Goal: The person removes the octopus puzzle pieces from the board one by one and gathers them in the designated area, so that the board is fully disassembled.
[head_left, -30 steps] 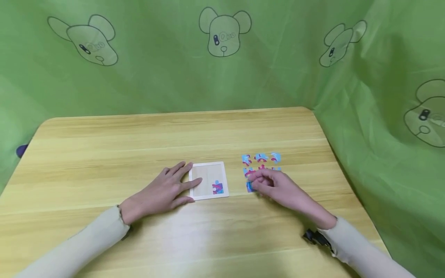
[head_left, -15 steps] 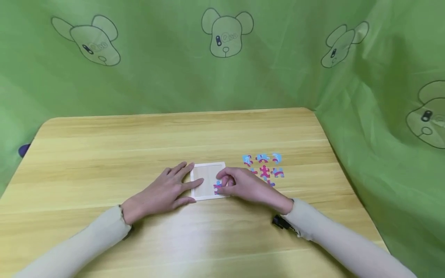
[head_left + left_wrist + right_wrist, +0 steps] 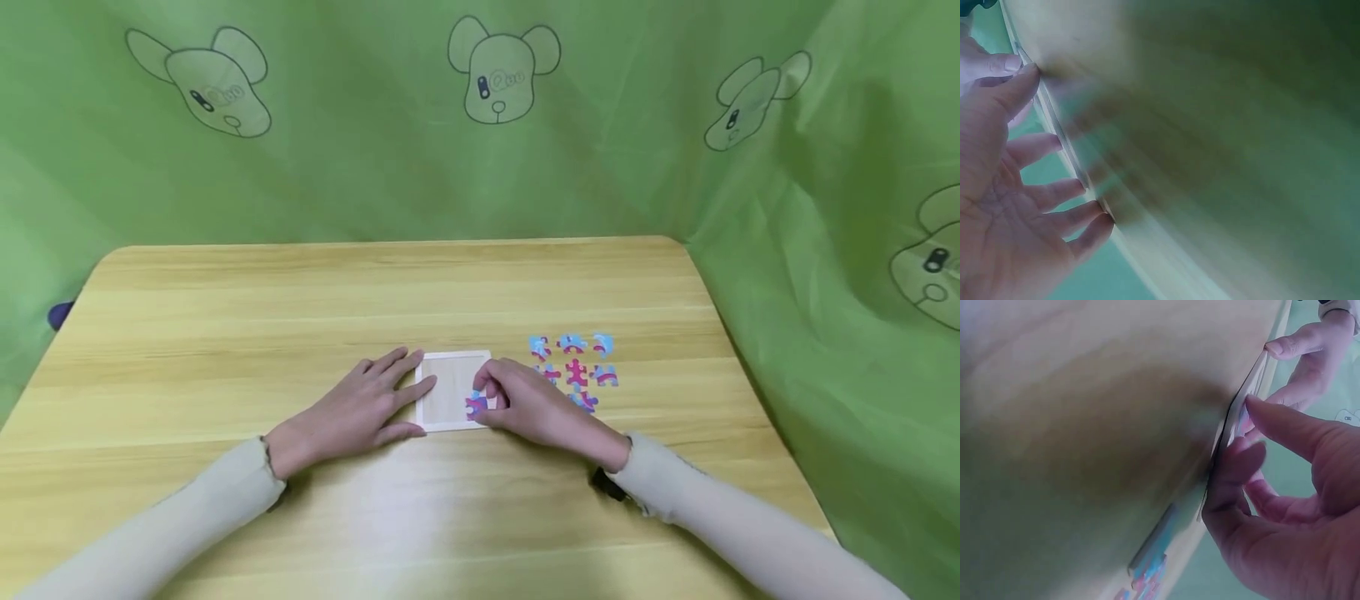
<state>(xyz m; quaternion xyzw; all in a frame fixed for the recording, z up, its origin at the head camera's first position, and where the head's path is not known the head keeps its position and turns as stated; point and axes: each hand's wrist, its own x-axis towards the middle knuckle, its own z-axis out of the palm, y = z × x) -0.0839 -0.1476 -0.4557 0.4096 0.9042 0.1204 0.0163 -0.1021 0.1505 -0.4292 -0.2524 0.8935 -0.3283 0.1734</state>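
Observation:
A small white-framed puzzle tray (image 3: 452, 356) lies on the table in the head view. My left hand (image 3: 360, 408) rests at its left side, fingers spread, with fingertips on the frame. A pink and blue jigsaw puzzle piece (image 3: 476, 407) lies in the tray's lower right corner. My right hand (image 3: 532, 404) is bent over that corner, thumb and curled index finger pinching at the piece and partly hiding it. In the right wrist view the thumb (image 3: 1279, 425) touches inside the tray's edge. The left wrist view shows my left fingertips (image 3: 1105, 225) along the tray's side.
Several loose puzzle pieces (image 3: 576, 372) lie in rows right of the tray; my right hand may hide part of the lowest row. The wooden table (image 3: 300, 292) ends at a green curtain (image 3: 360, 167) behind and on the right.
My right hand has moved left from the loose pieces to the tray's lower right corner, where it now works at the piece. The left hand has stayed on the tray.

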